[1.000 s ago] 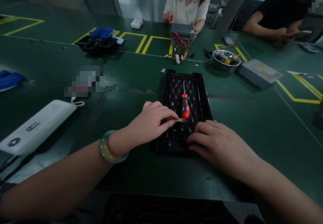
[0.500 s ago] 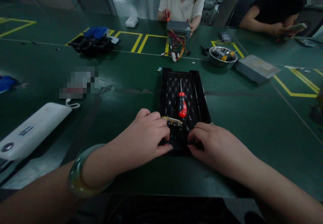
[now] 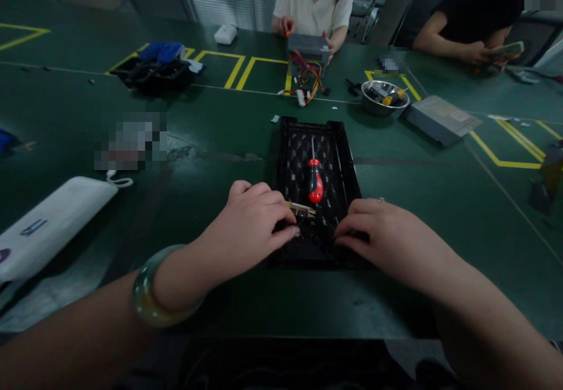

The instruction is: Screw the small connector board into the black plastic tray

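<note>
A black tray with a dimpled floor lies in front of me. Inside it rests a screwdriver with a red and black handle, its shaft pointing away from me. Nearer to me in the tray is a small yellowish circuit board, partly covered by my fingers. My left hand is closed in a pinch over the tray's near left part, beside the board. At the near right side, my right hand pinches with thumb and fingers together. Whatever lies between the fingertips of either hand is too dark and small to name.
A white power bank lies at the left. Farther back stand a black tray with blue gloves, a metal bowl of tools and a grey metal panel. Across the table, a person handles a power supply unit with loose cables.
My right hand has moved a little right, away from the left one, and both are slightly farther from the tray's near edge. The view has shifted slightly; the screwdriver stays put.
</note>
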Action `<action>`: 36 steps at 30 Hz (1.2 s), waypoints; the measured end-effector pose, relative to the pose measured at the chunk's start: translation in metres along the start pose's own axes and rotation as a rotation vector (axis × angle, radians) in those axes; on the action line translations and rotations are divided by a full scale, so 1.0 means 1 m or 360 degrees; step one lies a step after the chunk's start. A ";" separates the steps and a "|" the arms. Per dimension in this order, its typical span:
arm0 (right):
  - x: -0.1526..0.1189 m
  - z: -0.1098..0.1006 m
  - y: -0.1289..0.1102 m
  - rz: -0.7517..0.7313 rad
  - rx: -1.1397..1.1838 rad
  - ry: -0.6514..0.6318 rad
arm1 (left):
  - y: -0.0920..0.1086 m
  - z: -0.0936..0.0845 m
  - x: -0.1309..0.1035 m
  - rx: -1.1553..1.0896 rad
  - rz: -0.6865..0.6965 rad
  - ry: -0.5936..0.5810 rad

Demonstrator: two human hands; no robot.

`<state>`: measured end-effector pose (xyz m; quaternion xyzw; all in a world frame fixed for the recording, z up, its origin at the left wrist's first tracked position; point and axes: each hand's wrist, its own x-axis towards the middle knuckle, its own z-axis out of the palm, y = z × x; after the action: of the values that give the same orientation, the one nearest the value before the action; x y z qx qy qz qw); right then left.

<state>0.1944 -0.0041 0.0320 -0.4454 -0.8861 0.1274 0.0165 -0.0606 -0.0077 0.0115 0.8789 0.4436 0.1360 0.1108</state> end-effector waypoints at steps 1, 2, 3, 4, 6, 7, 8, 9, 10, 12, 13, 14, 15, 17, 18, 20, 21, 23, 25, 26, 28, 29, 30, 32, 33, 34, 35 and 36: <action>-0.001 0.000 0.000 -0.0071 -0.0033 -0.0046 | -0.002 0.000 0.001 -0.0012 -0.0001 -0.0015; -0.003 0.000 -0.001 -0.0132 -0.0066 -0.0076 | -0.003 0.001 0.003 -0.0028 0.0000 -0.0030; -0.003 0.001 -0.001 -0.0180 -0.0095 -0.0088 | -0.004 0.001 0.004 -0.0043 -0.0001 -0.0031; -0.004 0.002 -0.002 -0.0214 -0.0118 -0.0089 | -0.006 0.002 0.006 -0.0047 -0.0017 -0.0011; -0.004 0.003 -0.003 -0.0255 -0.0156 -0.0077 | -0.009 0.003 0.009 -0.0004 -0.0075 0.0077; -0.003 0.003 -0.004 -0.0270 -0.0173 -0.0074 | -0.010 0.004 0.010 0.0028 -0.0098 0.0119; -0.003 0.002 -0.005 -0.0279 -0.0187 -0.0073 | -0.012 0.006 0.012 0.0058 -0.0106 0.0143; -0.003 0.001 -0.006 -0.0281 -0.0195 -0.0066 | -0.014 0.007 0.013 0.0082 -0.0099 0.0144; -0.003 0.000 -0.007 -0.0273 -0.0191 -0.0050 | -0.016 0.008 0.013 0.0100 -0.0080 0.0132; -0.003 -0.002 -0.007 -0.0222 -0.0152 0.0032 | -0.019 0.009 0.015 0.0117 -0.0040 0.0094; -0.003 -0.002 -0.006 -0.0178 -0.0128 0.0092 | -0.019 0.009 0.015 0.0123 -0.0021 0.0077; -0.002 -0.002 -0.005 -0.0137 -0.0109 0.0148 | -0.020 0.009 0.015 0.0127 -0.0005 0.0067; 0.000 -0.002 -0.004 -0.0102 -0.0100 0.0187 | -0.019 0.008 0.015 0.0132 0.0008 0.0062; 0.004 0.002 -0.002 -0.0068 -0.0096 0.0193 | -0.018 0.007 0.016 0.0145 0.0049 0.0058; 0.006 0.004 -0.001 -0.0066 -0.0090 0.0162 | -0.017 0.007 0.016 0.0155 0.0071 0.0061; 0.010 0.009 0.000 -0.0072 -0.0084 0.0097 | -0.016 0.006 0.016 0.0185 0.0093 0.0083; 0.011 0.011 0.000 -0.0070 -0.0098 0.0081 | -0.016 0.005 0.016 0.0203 0.0093 0.0102; 0.012 0.014 -0.001 -0.0052 -0.0171 0.0093 | -0.016 0.003 0.016 0.0239 0.0072 0.0145; 0.012 0.015 -0.001 -0.0001 -0.0261 0.0135 | -0.017 0.000 0.015 0.0268 0.0036 0.0207; 0.011 0.015 -0.001 0.0030 -0.0297 0.0156 | -0.018 -0.003 0.014 0.0277 0.0018 0.0237; 0.010 0.014 -0.001 0.0087 -0.0341 0.0196 | -0.017 -0.007 0.012 0.0267 -0.0017 0.0287; 0.009 0.013 -0.001 0.0103 -0.0331 0.0223 | -0.015 -0.009 0.011 0.0245 -0.0028 0.0286; 0.007 0.012 -0.002 0.0114 -0.0290 0.0263 | -0.013 -0.011 0.009 0.0207 -0.0028 0.0259; 0.005 0.008 -0.005 0.0096 -0.0117 0.0376 | -0.006 -0.013 0.005 0.0095 0.0003 0.0143; 0.003 0.007 -0.008 0.0058 0.0007 0.0418 | -0.001 -0.013 0.003 0.0030 0.0030 0.0077; 0.002 0.005 -0.010 0.0004 0.0138 0.0432 | 0.003 -0.013 0.001 -0.0032 0.0056 0.0016; 0.000 0.004 -0.012 -0.0059 0.0257 0.0415 | 0.008 -0.013 0.000 -0.0088 0.0077 -0.0014; -0.001 0.003 -0.014 -0.0121 0.0352 0.0374 | 0.011 -0.012 -0.002 -0.0135 0.0089 -0.0035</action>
<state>0.1833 -0.0142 0.0323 -0.4189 -0.8748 0.1703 0.1738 -0.0575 -0.0147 0.0264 0.8869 0.4115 0.1480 0.1490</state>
